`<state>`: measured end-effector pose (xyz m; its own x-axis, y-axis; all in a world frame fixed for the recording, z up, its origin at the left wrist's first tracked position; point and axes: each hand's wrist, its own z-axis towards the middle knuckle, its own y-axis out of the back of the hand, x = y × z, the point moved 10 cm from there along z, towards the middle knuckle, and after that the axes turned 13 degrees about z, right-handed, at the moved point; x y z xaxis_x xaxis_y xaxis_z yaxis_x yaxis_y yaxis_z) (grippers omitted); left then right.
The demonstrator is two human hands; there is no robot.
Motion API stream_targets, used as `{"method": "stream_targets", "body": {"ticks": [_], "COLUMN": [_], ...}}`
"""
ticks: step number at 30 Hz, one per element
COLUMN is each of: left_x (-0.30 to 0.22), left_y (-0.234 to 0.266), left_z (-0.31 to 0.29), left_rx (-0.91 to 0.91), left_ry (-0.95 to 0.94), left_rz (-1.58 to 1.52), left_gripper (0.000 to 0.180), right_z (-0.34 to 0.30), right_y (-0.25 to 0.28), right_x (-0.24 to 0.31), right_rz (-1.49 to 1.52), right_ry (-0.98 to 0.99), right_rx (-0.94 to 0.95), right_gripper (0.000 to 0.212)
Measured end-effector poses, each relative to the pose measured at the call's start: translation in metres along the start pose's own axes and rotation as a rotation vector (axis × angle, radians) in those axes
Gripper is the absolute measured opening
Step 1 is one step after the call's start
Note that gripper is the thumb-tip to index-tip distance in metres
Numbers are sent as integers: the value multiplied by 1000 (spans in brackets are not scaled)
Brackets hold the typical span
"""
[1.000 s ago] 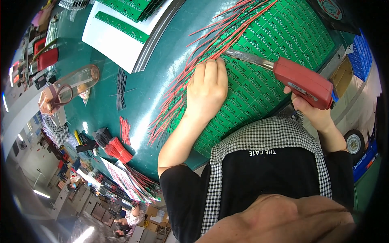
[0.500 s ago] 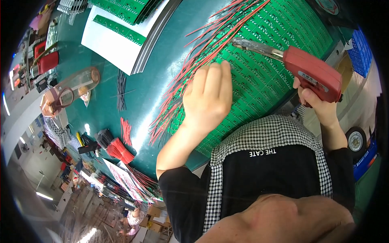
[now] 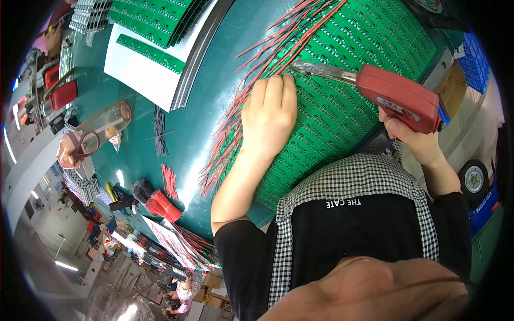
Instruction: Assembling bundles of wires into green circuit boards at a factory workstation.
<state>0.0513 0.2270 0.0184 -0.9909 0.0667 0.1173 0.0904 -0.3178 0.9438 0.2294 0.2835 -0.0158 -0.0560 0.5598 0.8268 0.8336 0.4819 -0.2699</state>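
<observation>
My right hand (image 3: 409, 134) is wrapped round the handle of a red soldering gun (image 3: 397, 95). Its long metal nose points left, with the tip close above the fingertips of my left hand (image 3: 269, 117). The fingers of that left hand are together and bent down at the edge of the wires, their tips partly hidden; what they pinch, if anything, I cannot make out. Beneath both lies a wide spread of green circuit boards (image 3: 332, 115). Red and black wires (image 3: 230, 136) fan out along the boards' left side, passing under the left hand.
Stacked green boards (image 3: 147, 18) and white sheets (image 3: 139, 80) lie at the far left. Black wires (image 3: 159, 128), bundled red wires (image 3: 163, 206) and a clear bottle (image 3: 107, 120) are on the green table (image 3: 206, 80). A blue crate (image 3: 475, 67) stands at the right.
The soldering gun has moved left, bringing its tip nearer my left fingertips. My left hand has shifted slightly left and away from me, its fingers still together.
</observation>
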Motion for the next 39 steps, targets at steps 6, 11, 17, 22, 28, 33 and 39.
{"method": "stream_targets", "body": {"ticks": [6, 11, 17, 22, 28, 33, 39], "left_x": [-1, -2, -5, -4, -6, -8, 7], "left_y": [-1, -3, -3, -2, -1, -4, 4], "left_z": [1, 2, 3, 0, 0, 9, -3], "left_rx": [26, 33, 36, 42, 4, 10, -11], "left_ry": [11, 13, 19, 28, 24, 16, 62], "left_rz": [3, 3, 6, 5, 4, -3, -52], "left_gripper": [24, 25, 25, 25, 25, 25, 18], "right_z": [-1, 0, 1, -1, -3, -2, 1], "right_y": [8, 6, -3, 1, 2, 14, 20], "right_x": [-4, 3, 4, 3, 9, 8, 27], "right_rz": [-55, -99, -42, -3, -118, -93, 210], "right_ry": [20, 91, 91, 52, 118, 109, 313], "right_rx": [-13, 5, 47, 42, 36, 38, 56], "right_gripper": [37, 40, 35, 34, 32, 37, 43]}}
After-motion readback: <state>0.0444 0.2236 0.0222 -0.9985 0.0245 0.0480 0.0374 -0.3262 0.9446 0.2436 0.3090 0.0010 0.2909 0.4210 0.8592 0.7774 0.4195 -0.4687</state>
